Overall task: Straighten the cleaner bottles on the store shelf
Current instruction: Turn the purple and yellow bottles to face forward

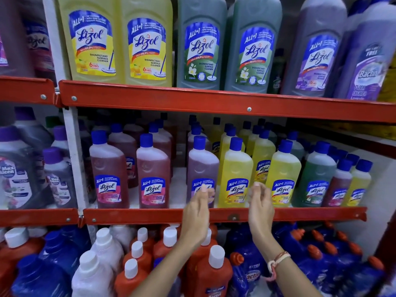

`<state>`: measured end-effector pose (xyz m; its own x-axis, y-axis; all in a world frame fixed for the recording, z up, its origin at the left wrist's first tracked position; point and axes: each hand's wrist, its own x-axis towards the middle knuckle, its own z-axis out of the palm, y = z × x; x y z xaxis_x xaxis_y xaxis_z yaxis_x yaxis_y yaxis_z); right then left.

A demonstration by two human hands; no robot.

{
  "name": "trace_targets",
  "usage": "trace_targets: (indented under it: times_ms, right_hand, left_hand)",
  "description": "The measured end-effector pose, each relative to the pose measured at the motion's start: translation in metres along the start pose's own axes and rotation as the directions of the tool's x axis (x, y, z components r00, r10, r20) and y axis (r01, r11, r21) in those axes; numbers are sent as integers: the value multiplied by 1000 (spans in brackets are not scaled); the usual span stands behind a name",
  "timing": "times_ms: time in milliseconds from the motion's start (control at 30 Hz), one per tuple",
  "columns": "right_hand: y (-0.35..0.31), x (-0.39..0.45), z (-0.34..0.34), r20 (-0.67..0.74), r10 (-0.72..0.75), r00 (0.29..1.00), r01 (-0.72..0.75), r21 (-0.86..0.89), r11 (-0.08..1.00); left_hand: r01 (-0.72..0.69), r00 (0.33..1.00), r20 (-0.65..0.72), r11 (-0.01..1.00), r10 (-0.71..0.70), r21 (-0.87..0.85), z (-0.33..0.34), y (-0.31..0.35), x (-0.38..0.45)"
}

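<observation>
Between both hands [229, 202], yellow bottle [234, 174]

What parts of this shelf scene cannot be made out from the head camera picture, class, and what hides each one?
- Left hand and right hand: the fingers are motion-blurred, so contact with any bottle is unclear.
- Purple Lizol bottle: its lower label is hidden by the left hand.
- Rear bottles on the middle shelf: dark and covered by the front rows.
- Top-shelf bottles: caps cut off by the upper edge.
</observation>
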<state>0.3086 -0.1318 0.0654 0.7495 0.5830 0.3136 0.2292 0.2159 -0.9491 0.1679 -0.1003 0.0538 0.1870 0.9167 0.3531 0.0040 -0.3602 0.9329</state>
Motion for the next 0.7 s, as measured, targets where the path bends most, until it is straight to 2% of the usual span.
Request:
trace_targets:
  times_ms: [67,133,300,700]
  right_hand:
    - [4,7,-5,105,53,993,-52,-14,999]
    - [5,10,-7,216,76,974,-72,-23,997]
    - [11,18,-12,308,54,950,-52,-17,999]
    - [12,28,-31,325,58,944,-63,5,998]
  left_hand:
    - [44,983,174,998,-52,49,20,0,2]
    - [80,967,235,993,-98,85,38,2,5]
    - [217,959,192,976,-209,-20,50,9,13]
    - [224,951,220,975,-219,2,56,7,18]
